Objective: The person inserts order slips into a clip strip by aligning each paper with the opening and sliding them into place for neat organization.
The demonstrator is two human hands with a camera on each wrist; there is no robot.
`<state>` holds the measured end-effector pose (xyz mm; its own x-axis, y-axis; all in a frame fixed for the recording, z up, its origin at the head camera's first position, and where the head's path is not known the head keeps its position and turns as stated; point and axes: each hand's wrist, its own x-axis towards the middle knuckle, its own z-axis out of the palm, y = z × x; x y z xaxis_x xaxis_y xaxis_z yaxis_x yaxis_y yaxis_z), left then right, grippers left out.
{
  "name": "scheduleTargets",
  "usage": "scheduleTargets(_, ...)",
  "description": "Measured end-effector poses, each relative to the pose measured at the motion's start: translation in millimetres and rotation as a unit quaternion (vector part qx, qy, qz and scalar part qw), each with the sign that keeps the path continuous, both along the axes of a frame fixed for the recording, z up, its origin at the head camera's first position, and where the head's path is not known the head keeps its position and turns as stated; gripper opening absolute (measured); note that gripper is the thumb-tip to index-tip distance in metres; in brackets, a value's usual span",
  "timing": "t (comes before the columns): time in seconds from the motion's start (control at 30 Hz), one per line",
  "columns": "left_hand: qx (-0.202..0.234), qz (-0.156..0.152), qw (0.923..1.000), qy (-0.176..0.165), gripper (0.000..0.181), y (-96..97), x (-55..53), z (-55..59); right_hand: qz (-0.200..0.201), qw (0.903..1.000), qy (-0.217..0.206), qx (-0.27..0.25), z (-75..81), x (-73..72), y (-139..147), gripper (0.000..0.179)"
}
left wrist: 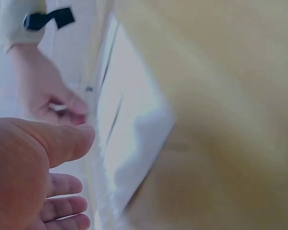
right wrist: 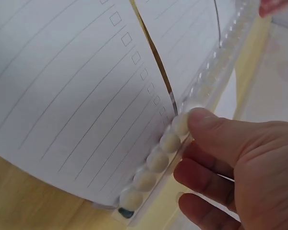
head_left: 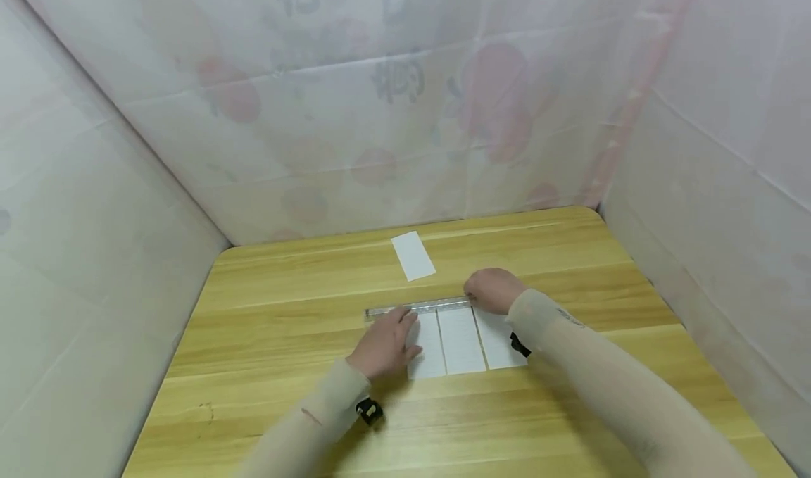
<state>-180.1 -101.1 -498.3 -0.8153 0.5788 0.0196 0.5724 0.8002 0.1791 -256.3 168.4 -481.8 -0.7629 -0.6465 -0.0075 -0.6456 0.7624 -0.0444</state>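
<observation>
Three white lined paper sheets lie side by side with narrow gaps, the middle sheet (head_left: pixel 461 343) between the left sheet (head_left: pixel 426 351) and right sheet (head_left: pixel 503 343). A clear strip (head_left: pixel 437 305) runs along their far edges; up close, the strip (right wrist: pixel 157 162) bears a row of round whitish bumps. My right hand (head_left: pixel 497 290) pinches it near its right end, thumb (right wrist: pixel 206 119) on top and other fingers bent at the outer side. The left hand (head_left: pixel 384 344) rests near the strip's left end, its fingers fairly straight and thumb apart over the left sheet.
A separate white sheet (head_left: pixel 413 255) lies farther back on the wooden table (head_left: pixel 285 365). Pale printed cloth walls (head_left: pixel 355 126) stand behind and on both sides. Black straps with small devices hang at both wrists, the left device (head_left: pixel 369 412) low over the table.
</observation>
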Motion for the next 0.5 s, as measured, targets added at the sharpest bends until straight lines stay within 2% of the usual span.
scheduleTargets(0.17,-0.020,-0.006,0.9997,0.009,0.065,2.9,-32.7,14.5,-0.026,0.9990,-0.009,-0.035,0.7,1.4,24,0.006)
scheduleTargets(0.27,-0.034,-0.011,0.9993,0.009,0.063,6.4,-52.8,19.5,-0.041,0.9972,-0.006,-0.062,0.8,0.6,42,0.007)
scheduleTargets(0.33,-0.043,-0.009,0.9990,-0.004,0.062,9.3,-64.6,21.2,-0.050,0.9952,0.000,-0.085,-2.9,-1.7,54,0.008)
scheduleTargets(0.5,-0.059,-0.002,0.9976,-0.036,0.064,16.1,-88.2,15.5,-0.077,0.9876,0.007,-0.137,-23.8,-7.3,79,0.007)
